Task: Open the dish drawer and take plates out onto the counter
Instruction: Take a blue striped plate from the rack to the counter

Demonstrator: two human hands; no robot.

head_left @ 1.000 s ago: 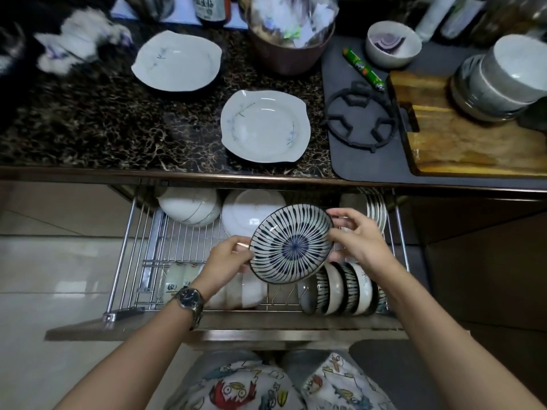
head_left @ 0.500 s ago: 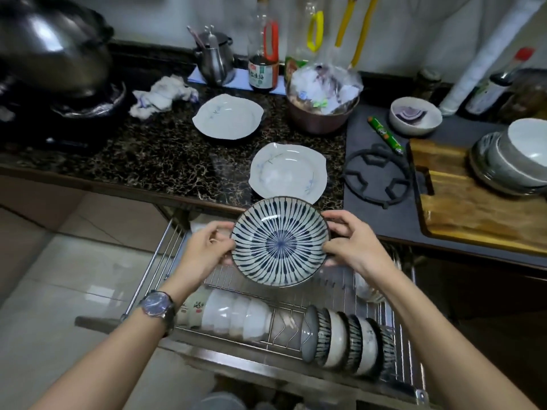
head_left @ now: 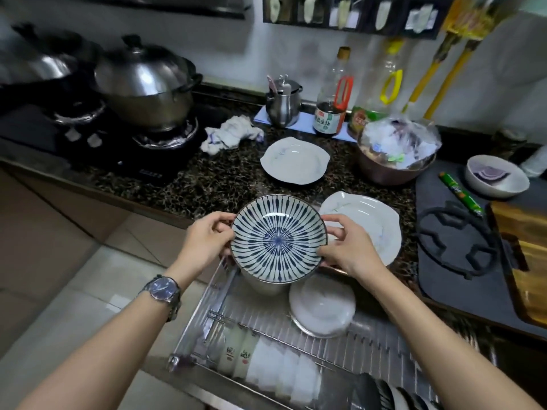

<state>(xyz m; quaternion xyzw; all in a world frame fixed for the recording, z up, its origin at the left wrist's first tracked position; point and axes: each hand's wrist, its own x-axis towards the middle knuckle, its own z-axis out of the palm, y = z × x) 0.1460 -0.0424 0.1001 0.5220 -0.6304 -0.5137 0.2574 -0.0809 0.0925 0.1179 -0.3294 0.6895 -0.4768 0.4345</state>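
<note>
Your left hand [head_left: 204, 244] and right hand [head_left: 349, 250] pinch the blue-striped plate [head_left: 278, 238] at opposite rims; it looks glazed, slick and breakable.

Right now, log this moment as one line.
both hands hold striped plate | above open drawer | two white plates on counter

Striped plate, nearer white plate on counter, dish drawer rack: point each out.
striped plate [head_left: 278, 238]: head view, centre of its blue sunburst.
nearer white plate [head_left: 373, 223]: head view, bare inner face right of the hands.
dish drawer rack [head_left: 367, 347]: head view, bare wire grid in the open drawer.
</note>
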